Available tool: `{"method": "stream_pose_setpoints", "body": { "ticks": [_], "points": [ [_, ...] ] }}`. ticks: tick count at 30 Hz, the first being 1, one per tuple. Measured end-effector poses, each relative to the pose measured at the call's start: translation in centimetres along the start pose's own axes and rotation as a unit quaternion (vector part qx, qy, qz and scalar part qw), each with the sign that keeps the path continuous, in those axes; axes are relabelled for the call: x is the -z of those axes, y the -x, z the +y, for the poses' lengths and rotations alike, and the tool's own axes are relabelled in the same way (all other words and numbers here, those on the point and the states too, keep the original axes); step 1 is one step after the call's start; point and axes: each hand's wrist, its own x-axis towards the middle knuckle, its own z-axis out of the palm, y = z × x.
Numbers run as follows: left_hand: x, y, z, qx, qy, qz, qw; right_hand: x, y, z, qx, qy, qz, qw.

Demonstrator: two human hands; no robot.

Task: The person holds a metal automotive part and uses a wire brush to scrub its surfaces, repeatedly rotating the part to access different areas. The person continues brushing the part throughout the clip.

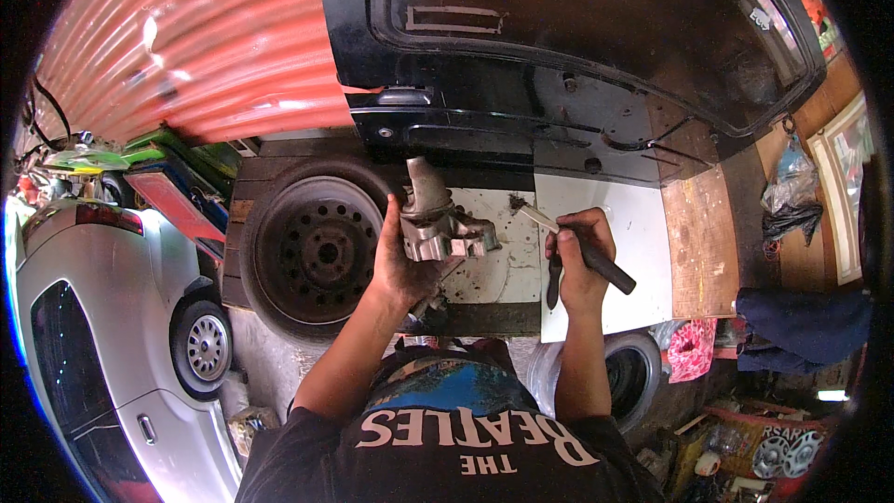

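My left hand (399, 265) is closed around the side of a silver cast-metal housing (445, 231), with a cone-shaped neck pointing up and away. It is held above a stained whitish board (507, 270). To its right, my right hand (587, 247) grips a brush (605, 265) with a thick black handle. The brush's pale flat front part points left, toward the housing, and a dark tuft shows at its tip. A black tool handle (554, 284) shows just below my right fingers; whether they touch it I cannot tell.
A wheel with a tyre (261, 265) lies left of the board. A black car tailgate (484, 121) stands along the far side, beside red corrugated sheet (205, 37). A silver car (121, 335) is at the left. More tyres (638, 373) lie at the lower right, near dark cloth (801, 331).
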Motion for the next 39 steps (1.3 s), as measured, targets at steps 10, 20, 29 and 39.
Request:
{"method": "stream_pose_setpoints", "body": {
  "ticks": [10, 20, 29, 39],
  "points": [
    [-0.9, 0.3, 0.5, -0.067, -0.050, -0.067, 0.994, -1.4, 2.3, 0.2, 0.077, 0.024, -0.001, 0.997],
    [-0.6, 0.7, -1.1, -0.100, -0.087, -0.059, 0.989, -3.5, 2.4, 0.4, 0.154, 0.107, -0.089, 0.978],
    [-0.9, 1.6, -1.6, -0.054, -0.091, -0.047, 0.993, -3.8, 1.1, -0.6, 0.211, 0.183, -0.029, 0.960],
    [-1.6, 1.4, -2.2, -0.044, -0.082, -0.037, 0.995, -3.1, 0.3, -0.4, 0.206, 0.226, 0.002, 0.952]
  ]
}}
